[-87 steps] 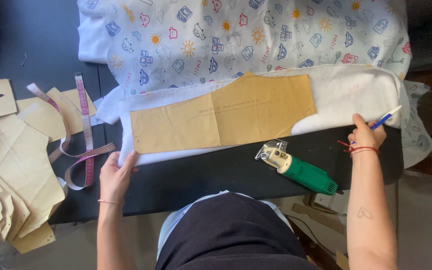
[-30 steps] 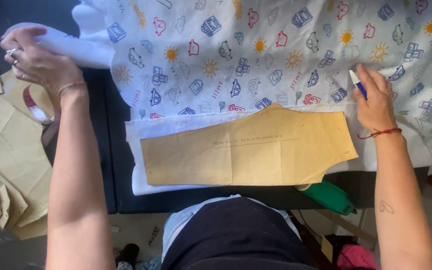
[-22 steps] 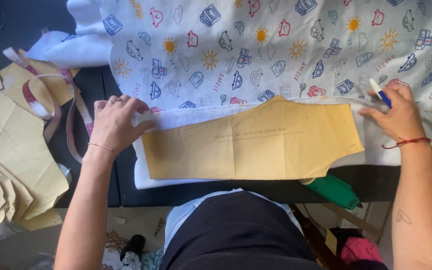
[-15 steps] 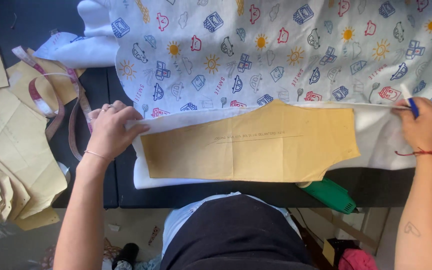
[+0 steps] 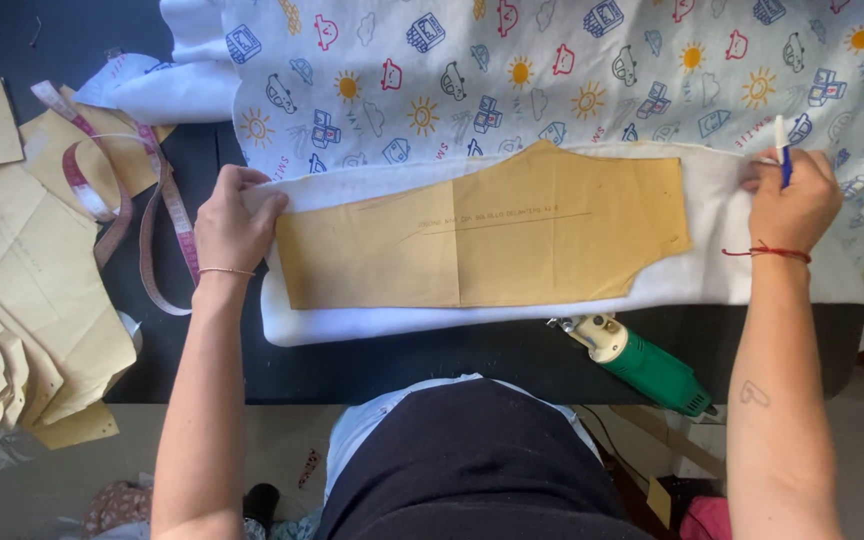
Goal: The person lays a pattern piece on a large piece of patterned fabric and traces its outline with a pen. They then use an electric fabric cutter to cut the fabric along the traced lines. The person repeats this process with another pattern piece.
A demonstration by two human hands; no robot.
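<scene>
**Q:** Report the layout, starting from the near edge of the table.

**A:** At the near edge, right of centre, a green-handled electric cutter (image 5: 642, 362) lies on the dark table (image 5: 402, 360), untouched by either hand. Just beyond it, a folded white fabric layer (image 5: 472, 322) runs parallel to that edge. A tan paper pattern piece (image 5: 482, 238) lies flat on top of it, long side along the edge.

**Q:** State the grip of each hand.

**A:** My left hand (image 5: 235, 222) rests at the left end of the pattern, fingers curled over the white fabric's corner. I judge this pins paper and cloth together so neither shifts. My right hand (image 5: 794, 205) presses down on the fabric past the pattern's right end, fingers closed around a blue-and-white pen (image 5: 781, 150), tip pointing away from me. Holding both ends apart appears to keep the layer taut and flat.

**Q:** What lies farther out?

**A:** Printed fabric (image 5: 552, 70) with suns, cars and houses spreads toward the far edge. At the left edge, a pink measuring tape (image 5: 157, 200) loops over spare pattern pieces (image 5: 22, 290).
</scene>
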